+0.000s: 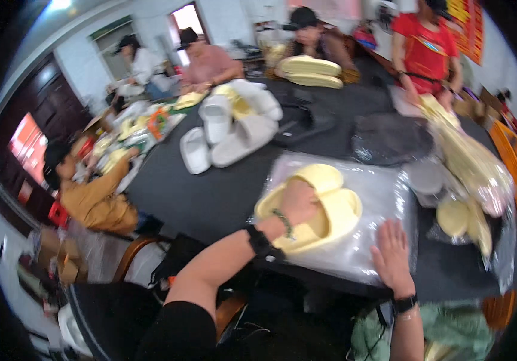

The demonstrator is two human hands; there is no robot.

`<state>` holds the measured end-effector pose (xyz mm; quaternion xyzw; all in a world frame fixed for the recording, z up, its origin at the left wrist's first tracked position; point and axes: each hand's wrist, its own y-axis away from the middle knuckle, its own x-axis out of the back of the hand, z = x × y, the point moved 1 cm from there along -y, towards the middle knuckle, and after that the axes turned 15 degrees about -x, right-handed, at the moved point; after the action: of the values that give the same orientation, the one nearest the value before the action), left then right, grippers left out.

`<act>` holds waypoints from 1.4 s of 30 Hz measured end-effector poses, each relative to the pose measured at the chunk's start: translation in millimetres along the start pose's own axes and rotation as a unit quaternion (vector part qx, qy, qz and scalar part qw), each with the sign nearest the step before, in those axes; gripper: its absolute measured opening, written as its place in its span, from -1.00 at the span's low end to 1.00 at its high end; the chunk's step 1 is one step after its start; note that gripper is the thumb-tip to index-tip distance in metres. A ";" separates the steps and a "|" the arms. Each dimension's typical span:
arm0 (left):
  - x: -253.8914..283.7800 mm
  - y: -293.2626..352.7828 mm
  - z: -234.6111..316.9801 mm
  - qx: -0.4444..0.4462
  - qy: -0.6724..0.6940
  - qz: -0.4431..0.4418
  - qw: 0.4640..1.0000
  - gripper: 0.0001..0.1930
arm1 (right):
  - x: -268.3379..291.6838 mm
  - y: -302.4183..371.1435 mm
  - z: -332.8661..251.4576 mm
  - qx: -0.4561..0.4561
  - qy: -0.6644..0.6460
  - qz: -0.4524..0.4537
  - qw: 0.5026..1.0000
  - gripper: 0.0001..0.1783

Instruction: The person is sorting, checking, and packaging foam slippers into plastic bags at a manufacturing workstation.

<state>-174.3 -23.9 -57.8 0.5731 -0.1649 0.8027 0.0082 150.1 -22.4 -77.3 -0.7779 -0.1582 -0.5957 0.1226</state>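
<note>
A pair of pale yellow slippers (pixel 344 212) lies side by side on a stack of clear plastic bags (pixel 360 259) at the table's near edge. My left hand (pixel 299 203) reaches in between the two slippers, its fingers closed and pressed down at the strap opening; the fingertips are partly hidden and blurred. To the right of the pair, my right hand (pixel 392 253) lies flat on the plastic with its fingers stretched out, holding nothing.
Grey and white slippers (pixel 243 141) and black ones (pixel 306 123) sit farther back on the black table (pixel 168 174). Plastic-wrapped yellow pieces (pixel 454 218) lie at the right. Several people work around the table, one in red (pixel 427 45). A chair (pixel 126 259) stands at left.
</note>
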 end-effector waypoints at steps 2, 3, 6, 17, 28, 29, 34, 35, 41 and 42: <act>-2.2 -10.7 20.8 -0.089 -0.053 0.048 0.994 -0.84 | 5.9 4.6 -2.6 -0.016 -0.003 -0.006 1.000 -0.21; -2.4 -17.3 37.2 -0.129 -0.008 0.128 0.983 -0.84 | 4.2 5.7 1.0 -0.017 -0.014 0.000 1.000 -0.21; 6.4 -42.1 91.4 -0.156 0.038 0.145 0.976 -0.85 | -1.4 8.3 6.9 0.014 -0.047 0.021 0.999 -0.30; -84.9 -97.7 105.5 -0.104 0.066 0.102 0.987 -0.84 | -2.7 10.0 -5.6 0.007 -0.047 0.082 0.996 -0.31; -47.8 -81.9 32.5 -0.085 0.008 0.085 0.993 -0.89 | -2.3 3.9 -5.7 -0.030 0.011 0.067 0.997 -0.12; -36.6 -74.1 17.9 -0.092 -0.025 0.080 0.992 -0.90 | -3.0 2.5 -8.3 -0.026 0.008 0.070 0.997 -0.13; -16.1 -43.4 -34.6 -0.032 -0.085 0.139 0.986 -0.73 | -2.8 4.7 -1.7 -0.007 -0.010 0.101 0.995 -0.20; -4.4 -37.5 -35.8 -0.017 -0.086 0.130 0.988 -0.72 | -3.7 6.0 1.6 -0.020 -0.009 0.103 0.994 -0.20; 24.0 4.3 -83.6 0.058 -0.107 0.132 0.984 -0.79 | -7.3 10.5 9.6 -0.001 -0.092 0.118 0.989 -0.22; 28.6 6.2 -83.8 0.054 -0.108 0.134 0.984 -0.79 | -5.7 9.8 7.8 -0.002 -0.074 0.111 0.991 -0.21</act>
<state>-262.2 -11.8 -57.2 0.6286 -0.1963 0.7378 -0.1484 159.5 -29.0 -84.8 -0.8326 -0.0786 -0.5199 0.1743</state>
